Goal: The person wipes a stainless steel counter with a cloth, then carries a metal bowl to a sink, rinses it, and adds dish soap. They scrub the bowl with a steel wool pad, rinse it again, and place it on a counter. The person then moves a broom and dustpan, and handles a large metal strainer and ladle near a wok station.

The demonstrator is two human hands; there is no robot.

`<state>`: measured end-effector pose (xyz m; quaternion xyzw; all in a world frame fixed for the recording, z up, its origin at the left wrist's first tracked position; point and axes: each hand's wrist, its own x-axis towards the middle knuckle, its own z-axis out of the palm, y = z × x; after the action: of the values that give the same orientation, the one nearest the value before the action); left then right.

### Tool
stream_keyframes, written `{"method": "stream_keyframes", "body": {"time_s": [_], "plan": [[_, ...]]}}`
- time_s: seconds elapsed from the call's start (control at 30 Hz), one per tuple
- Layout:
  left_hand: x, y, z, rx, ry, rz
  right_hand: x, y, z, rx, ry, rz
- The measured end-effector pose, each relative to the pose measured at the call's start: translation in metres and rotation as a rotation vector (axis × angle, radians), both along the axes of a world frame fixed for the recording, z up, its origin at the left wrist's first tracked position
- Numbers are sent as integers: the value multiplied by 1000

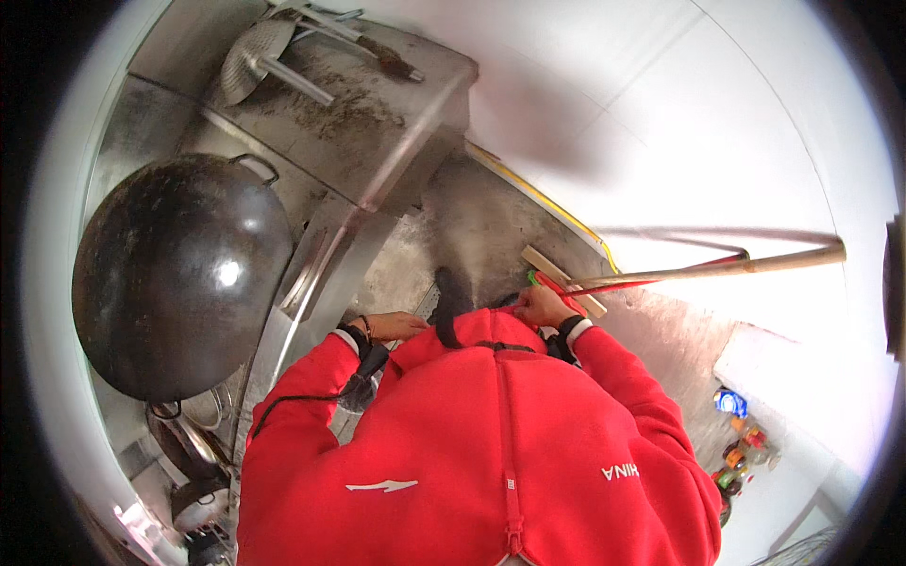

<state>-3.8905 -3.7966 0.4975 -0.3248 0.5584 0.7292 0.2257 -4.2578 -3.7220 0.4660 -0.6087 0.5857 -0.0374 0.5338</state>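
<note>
A red zip-up jacket [453, 424] fills the lower middle of the view, its lower edge bunched at the waist. On the left side of that edge rests my left hand [393, 327], with its fingertips partly hidden by the cloth; its grip does not show clearly. My right hand [545, 308] has its fingers curled on the red cloth at the right side of the hem. A dark strip [447, 308], soft and blurred, hangs over the front of the hem. Just beyond my right hand lie a red plastic piece [563, 289] and a wooden bar [552, 267].
A large dark wok [184, 276] leans bottom outward at left, beside a metal worktop [382, 106] carrying a perforated skimmer [258, 60] and a brush [391, 58]. Wooden and red handles [764, 263] lean against the white wall at right. Several bottles [736, 456] stand lower right.
</note>
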Motion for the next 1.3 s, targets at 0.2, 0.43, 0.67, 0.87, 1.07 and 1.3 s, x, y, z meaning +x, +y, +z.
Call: {"method": "stream_keyframes", "body": {"time_s": [0.2,0.43,0.67,0.87,1.07,1.3], "plan": [[33,-5,-25,-557,-245,9,34,-38,-15,-3,201,163],[55,27,-23,-728,-268,174,54,-66,11,-285,297,672],[72,91,167,-729,-89,622,5,-76,194,-88,-279,345],[18,126,192,-948,-63,676,-8,-91,222,-359,-307,532],[-12,144,199,-621,-152,858,-15,-108,222,-155,-222,583],[-29,173,210,-755,-129,738,-31,-130,238,-24,-240,765]]}}
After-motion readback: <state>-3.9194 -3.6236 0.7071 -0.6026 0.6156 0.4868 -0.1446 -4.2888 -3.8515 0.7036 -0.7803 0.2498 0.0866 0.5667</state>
